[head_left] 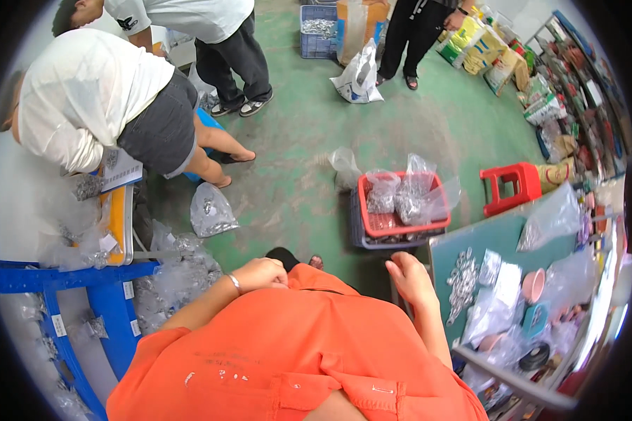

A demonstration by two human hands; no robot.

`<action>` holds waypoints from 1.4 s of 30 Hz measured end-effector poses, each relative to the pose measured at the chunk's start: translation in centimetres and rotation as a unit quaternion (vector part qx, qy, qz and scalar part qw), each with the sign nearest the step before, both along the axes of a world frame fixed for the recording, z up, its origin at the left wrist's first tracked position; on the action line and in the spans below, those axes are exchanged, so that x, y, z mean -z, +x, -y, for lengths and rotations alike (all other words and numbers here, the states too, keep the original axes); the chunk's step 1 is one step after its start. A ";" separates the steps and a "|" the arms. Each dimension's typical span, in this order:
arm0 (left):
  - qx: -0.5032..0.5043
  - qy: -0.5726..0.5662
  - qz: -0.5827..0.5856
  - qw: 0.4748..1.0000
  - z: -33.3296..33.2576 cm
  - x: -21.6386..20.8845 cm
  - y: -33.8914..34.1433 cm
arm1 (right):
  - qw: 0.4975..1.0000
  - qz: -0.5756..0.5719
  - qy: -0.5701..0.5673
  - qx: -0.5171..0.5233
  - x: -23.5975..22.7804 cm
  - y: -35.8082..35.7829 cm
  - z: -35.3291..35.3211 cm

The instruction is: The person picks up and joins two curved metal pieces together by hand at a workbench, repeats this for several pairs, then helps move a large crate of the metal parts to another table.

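My left hand (263, 273), with a silver bracelet on the wrist, is held in front of my orange shirt (288, 344). Its fingers are curled together, and I see nothing in them. My right hand (412, 278) hangs to the right of the shirt, beside the green table (439, 256). Those fingers are loosely bent, slightly apart, and carry nothing visible. Ahead of it, a red basket (373, 226) of bagged metal parts (414, 198) is stacked on a dark crate (359, 228) on the floor.
Metal parts (462, 281), plastic bags (495, 305) and a pink cup (533, 285) cover the table. A red stool (510, 188) stands beyond. Bagged parts (182, 281) crowd the blue rack (116, 319) at left. One person (91, 98) bends over there; others stand farther off.
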State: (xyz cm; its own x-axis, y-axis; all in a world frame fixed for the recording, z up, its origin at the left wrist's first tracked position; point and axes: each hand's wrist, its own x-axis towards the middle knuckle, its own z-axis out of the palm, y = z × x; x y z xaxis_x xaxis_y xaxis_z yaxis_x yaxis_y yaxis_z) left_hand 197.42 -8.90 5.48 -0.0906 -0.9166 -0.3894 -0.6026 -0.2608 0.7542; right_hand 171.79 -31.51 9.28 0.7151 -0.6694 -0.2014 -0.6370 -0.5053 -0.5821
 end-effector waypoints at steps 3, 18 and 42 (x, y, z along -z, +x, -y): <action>-0.072 0.053 -0.119 0.989 4.9 -1.6 5.3 | 0.997 -0.002 0.078 -0.016 -1.8 7.1 5.6; 0.070 -0.006 -0.019 0.997 29.9 -3.4 32.0 | 0.988 -0.025 0.147 0.049 -1.5 35.4 29.5; -0.210 -0.002 -0.138 0.968 60.4 -3.5 52.9 | 0.980 -0.193 -0.037 -0.017 9.8 78.8 80.3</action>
